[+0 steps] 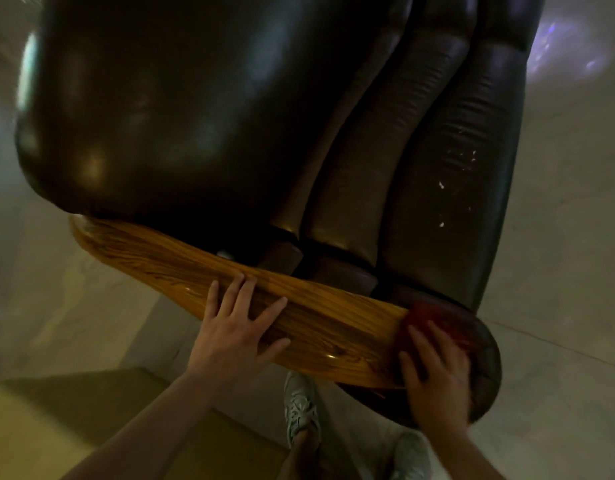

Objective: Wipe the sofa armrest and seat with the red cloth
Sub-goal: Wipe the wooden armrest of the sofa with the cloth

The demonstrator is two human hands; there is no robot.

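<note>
A dark brown leather sofa fills the upper view, its seat cushion (153,109) large and glossy. Its glossy wooden armrest (153,261) runs diagonally from upper left to lower right and ends in a padded leather cap (486,351). My left hand (235,327) lies flat on the middle of the armrest, fingers spread, holding nothing. The red cloth (434,315) sits bunched at the armrest's right end where wood meets leather. My right hand (437,379) presses on the cloth, covering its near part.
The sofa's back cushions (451,168) run up the right side, with small white specks on the leather. Pale tiled floor (569,237) surrounds the sofa. A tan mat or box (91,403) lies at lower left. My two grey sneakers (300,407) stand just below the armrest.
</note>
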